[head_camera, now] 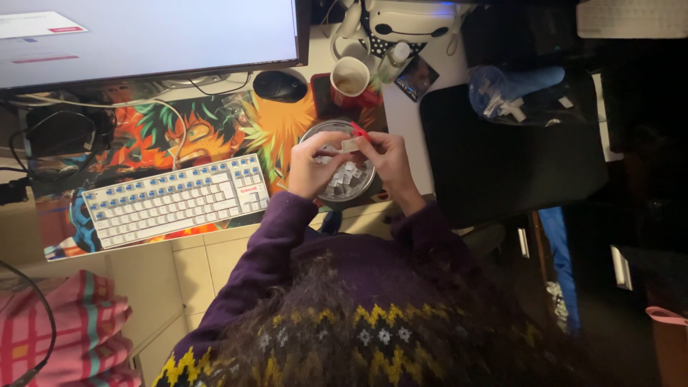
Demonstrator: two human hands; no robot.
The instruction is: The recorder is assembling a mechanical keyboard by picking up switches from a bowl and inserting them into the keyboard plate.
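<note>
**Keycap held over the bowl of loose caps**

At the left of the desk mat [215,136] lies a white and blue keyboard [175,201], near the mat's front edge, under the monitor [143,36] at the desk's back edge. Just right of it, the left hand [309,168] curls closed, its fingertips pinching a small pale keycap [349,145]. The right hand [387,159] meets it from the other side, fingers closed on a small red tool [360,131] touching the cap. Both hover over a glass bowl [315,132] of loose keycaps at the mat's right edge. The step looks like working one cap free or clean; the next move would call for a steady pinch. Behind the bowl stand a black mouse [279,86] and a mug [351,77], near enough to knock. A dark pad [502,150] lies further right.
</note>
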